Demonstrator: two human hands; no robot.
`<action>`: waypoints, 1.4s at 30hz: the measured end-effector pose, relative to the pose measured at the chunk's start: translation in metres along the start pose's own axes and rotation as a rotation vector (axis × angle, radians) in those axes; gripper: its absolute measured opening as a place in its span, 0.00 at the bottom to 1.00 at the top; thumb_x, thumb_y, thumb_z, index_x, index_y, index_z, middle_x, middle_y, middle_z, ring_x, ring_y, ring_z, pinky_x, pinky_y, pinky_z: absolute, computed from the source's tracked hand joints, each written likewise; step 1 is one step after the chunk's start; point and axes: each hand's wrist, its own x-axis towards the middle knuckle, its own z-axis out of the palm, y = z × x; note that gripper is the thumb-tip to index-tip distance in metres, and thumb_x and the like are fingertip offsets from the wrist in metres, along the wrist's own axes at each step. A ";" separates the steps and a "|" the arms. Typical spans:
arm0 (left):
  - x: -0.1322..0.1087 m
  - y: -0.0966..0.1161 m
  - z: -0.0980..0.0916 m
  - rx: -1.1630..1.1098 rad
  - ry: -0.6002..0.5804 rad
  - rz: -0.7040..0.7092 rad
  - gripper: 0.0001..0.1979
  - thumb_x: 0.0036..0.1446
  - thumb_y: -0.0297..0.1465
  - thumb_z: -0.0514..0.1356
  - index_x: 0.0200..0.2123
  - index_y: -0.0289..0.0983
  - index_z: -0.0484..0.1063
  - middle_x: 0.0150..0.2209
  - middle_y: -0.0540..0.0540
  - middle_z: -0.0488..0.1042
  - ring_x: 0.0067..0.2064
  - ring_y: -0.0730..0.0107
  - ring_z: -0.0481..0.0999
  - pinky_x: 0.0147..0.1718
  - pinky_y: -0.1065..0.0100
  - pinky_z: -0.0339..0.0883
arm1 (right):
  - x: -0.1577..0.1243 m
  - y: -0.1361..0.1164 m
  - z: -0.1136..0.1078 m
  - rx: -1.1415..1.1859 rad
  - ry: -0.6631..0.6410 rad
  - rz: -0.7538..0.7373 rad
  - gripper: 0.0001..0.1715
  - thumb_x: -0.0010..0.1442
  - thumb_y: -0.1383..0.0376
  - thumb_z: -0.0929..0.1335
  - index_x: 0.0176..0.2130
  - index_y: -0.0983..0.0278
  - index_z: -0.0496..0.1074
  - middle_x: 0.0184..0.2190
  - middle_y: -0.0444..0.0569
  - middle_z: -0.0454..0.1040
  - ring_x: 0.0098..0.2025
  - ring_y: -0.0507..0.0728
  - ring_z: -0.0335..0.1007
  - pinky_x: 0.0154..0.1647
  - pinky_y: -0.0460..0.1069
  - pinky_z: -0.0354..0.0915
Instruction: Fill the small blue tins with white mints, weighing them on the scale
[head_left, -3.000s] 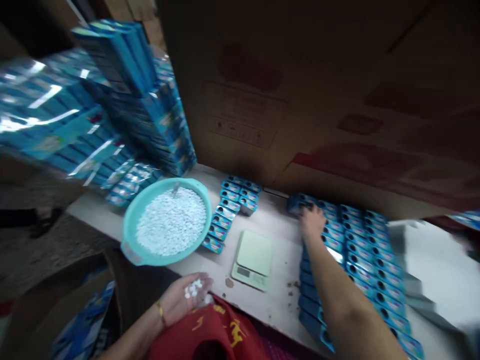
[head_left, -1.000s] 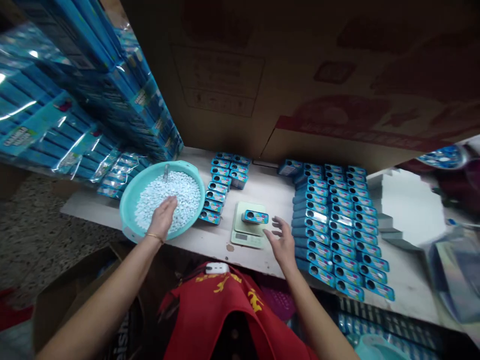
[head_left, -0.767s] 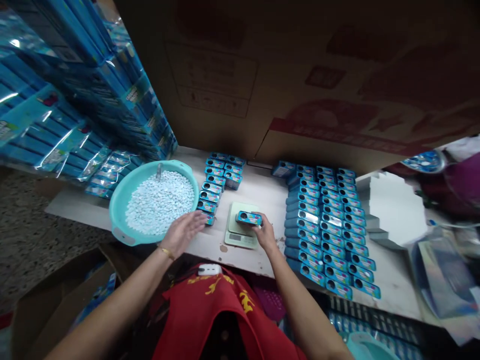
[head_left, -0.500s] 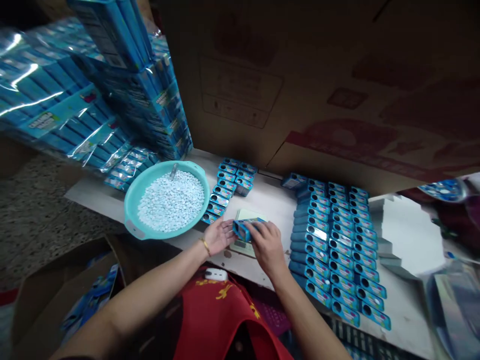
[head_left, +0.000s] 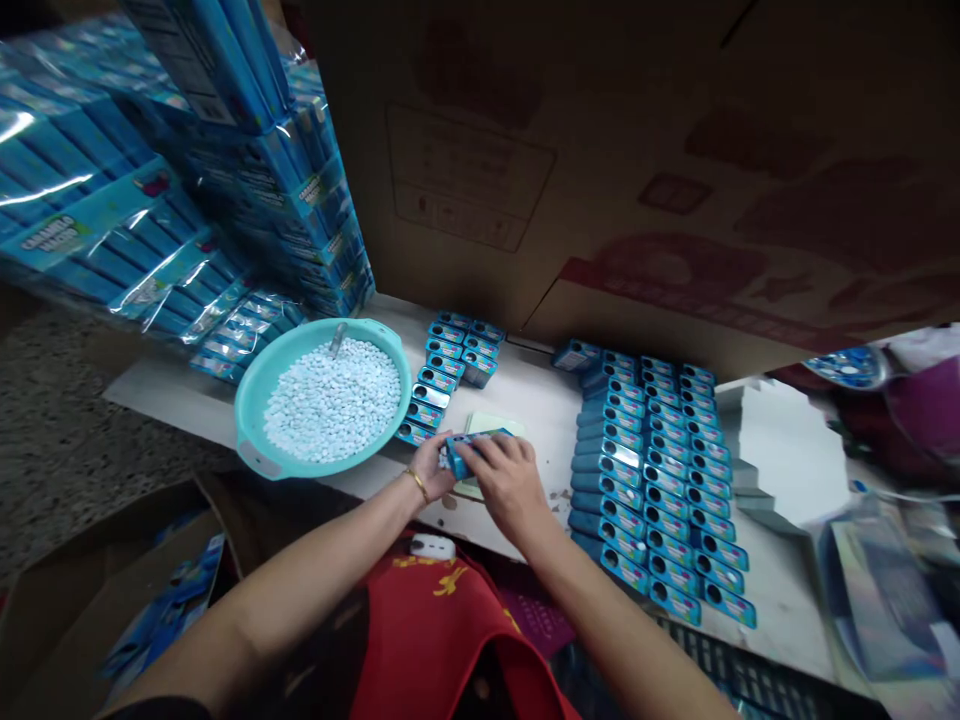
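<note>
My right hand (head_left: 511, 488) grips a small blue candy box (head_left: 466, 456) from above and tilts it on its side. The box's left end meets my left hand (head_left: 430, 470), which is cupped with its fingers curled, partly hidden behind the box. A few small white candies (head_left: 444, 458) show at the left palm. Beneath the hands lies a pale green scale (head_left: 491, 425), mostly covered. Left of them, a turquoise basin (head_left: 247, 400) holds a heap of white candies (head_left: 337, 400) with a clear scoop (head_left: 338, 338) stuck in it.
Upright blue boxes with round holes (head_left: 435, 380) stand beside the basin; several long rows (head_left: 667, 490) stand at right. A large cardboard carton (head_left: 600, 180) walls off the back. Wrapped blue packs (head_left: 97, 220) are stacked at left. An open carton (head_left: 60, 600) sits below left.
The left hand was flat and open beside the box; now its fingers curl at the box's end, with white candies at the palm. Both hands and box shift slightly left in view.
</note>
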 end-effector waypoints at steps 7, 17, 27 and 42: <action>-0.009 0.009 -0.010 0.007 0.089 0.048 0.07 0.51 0.27 0.53 0.28 0.28 0.68 0.26 0.40 0.72 0.30 0.68 0.73 0.29 0.69 0.68 | -0.039 0.052 0.044 0.688 0.263 0.514 0.18 0.47 0.70 0.63 0.41 0.63 0.61 0.37 0.47 0.65 0.38 0.55 0.61 0.39 0.50 0.59; -0.058 -0.004 -0.030 0.046 0.055 -0.038 0.08 0.52 0.24 0.52 0.35 0.28 0.68 0.36 0.38 0.73 0.40 0.63 0.72 0.38 0.65 0.67 | -0.061 0.058 0.072 0.614 0.334 0.577 0.25 0.47 0.66 0.65 0.46 0.65 0.58 0.44 0.53 0.63 0.46 0.58 0.59 0.46 0.56 0.58; -0.073 -0.028 -0.037 0.018 0.022 -0.238 0.10 0.54 0.29 0.50 0.30 0.29 0.68 0.26 0.43 0.73 0.29 0.70 0.73 0.35 0.65 0.66 | -0.042 -0.048 0.045 0.318 -0.270 0.117 0.18 0.55 0.71 0.60 0.47 0.63 0.59 0.38 0.50 0.64 0.40 0.55 0.60 0.37 0.48 0.63; -0.077 -0.026 -0.040 0.096 0.083 -0.238 0.08 0.53 0.25 0.51 0.30 0.28 0.68 0.26 0.43 0.72 0.30 0.70 0.73 0.33 0.68 0.67 | -0.042 -0.048 0.058 0.349 -0.256 0.109 0.08 0.55 0.70 0.61 0.38 0.64 0.63 0.35 0.49 0.63 0.38 0.53 0.59 0.34 0.46 0.61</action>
